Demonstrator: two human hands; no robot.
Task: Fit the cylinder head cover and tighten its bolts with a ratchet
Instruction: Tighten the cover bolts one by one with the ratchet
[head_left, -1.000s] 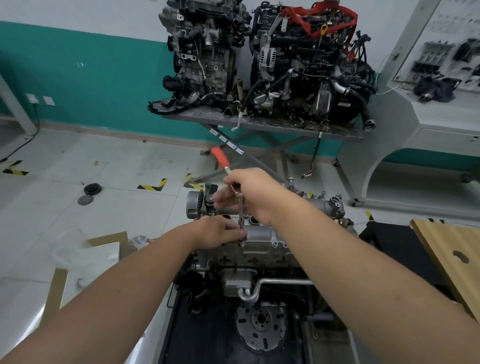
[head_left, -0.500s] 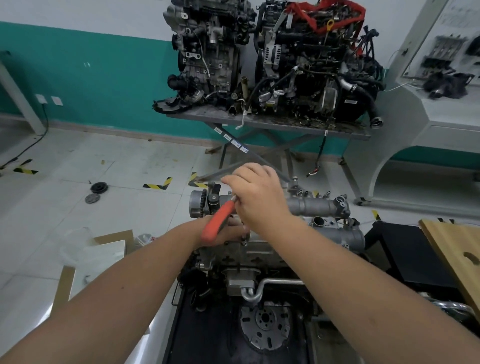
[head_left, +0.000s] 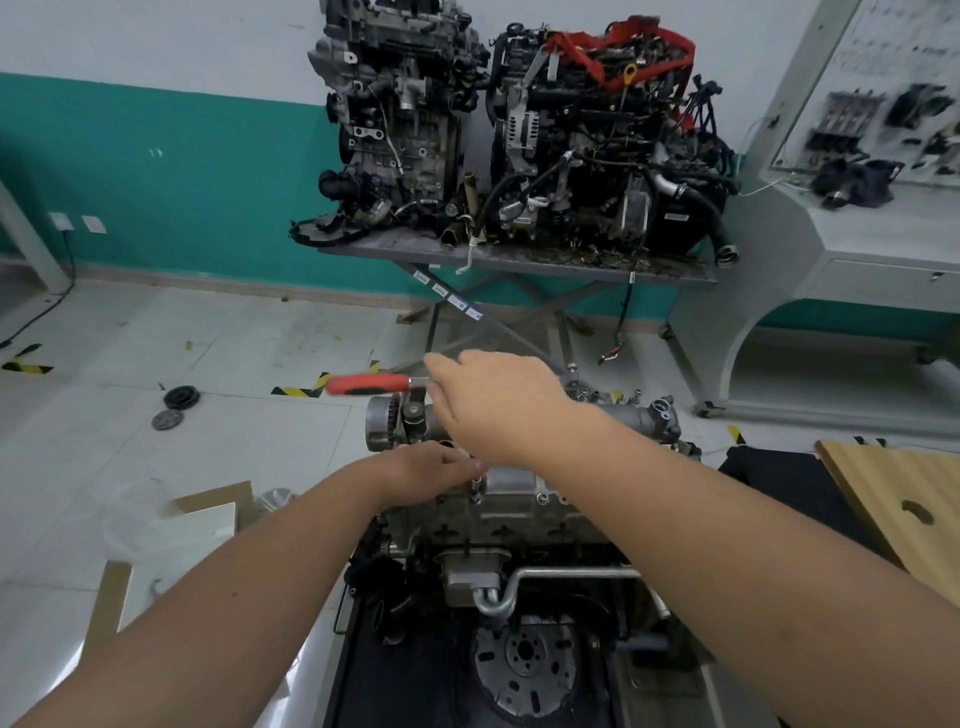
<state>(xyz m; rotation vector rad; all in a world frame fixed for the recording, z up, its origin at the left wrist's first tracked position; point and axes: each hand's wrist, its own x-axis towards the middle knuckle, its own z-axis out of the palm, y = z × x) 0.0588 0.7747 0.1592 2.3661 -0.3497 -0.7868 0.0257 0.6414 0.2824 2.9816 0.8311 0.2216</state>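
Your left hand (head_left: 436, 470) rests on the near left part of the cylinder head cover (head_left: 511, 480), fingers reaching toward an upright bolt (head_left: 475, 486); whether they pinch it or only steady it cannot be told, as the fingertips are partly hidden. Just right of and above it, your right hand (head_left: 498, 405) grips the metal shank of the ratchet (head_left: 371, 384), fingers curled round it. The tool's long axis lies nearly level, its red handle pointing left past the timing end of the engine (head_left: 519, 525), while its drive end is hidden under your palm. The cover sits on top of the engine, directly ahead of both hands and below the right one; its long axis appears to run away from you toward the far side. The engine stands on a dark stand (head_left: 395, 686), not on a bench.

The coming stroke likely turns on this: the handle lies crosswise to the cover, so the swing passes over the left hand, which is the nearer to the bolt.

At the far wall, two more engines (head_left: 519, 135) sit on a scissor lift table (head_left: 519, 257). Small white labels (head_left: 447, 293) on its brace carry print too small to read. No brand is legible anywhere.
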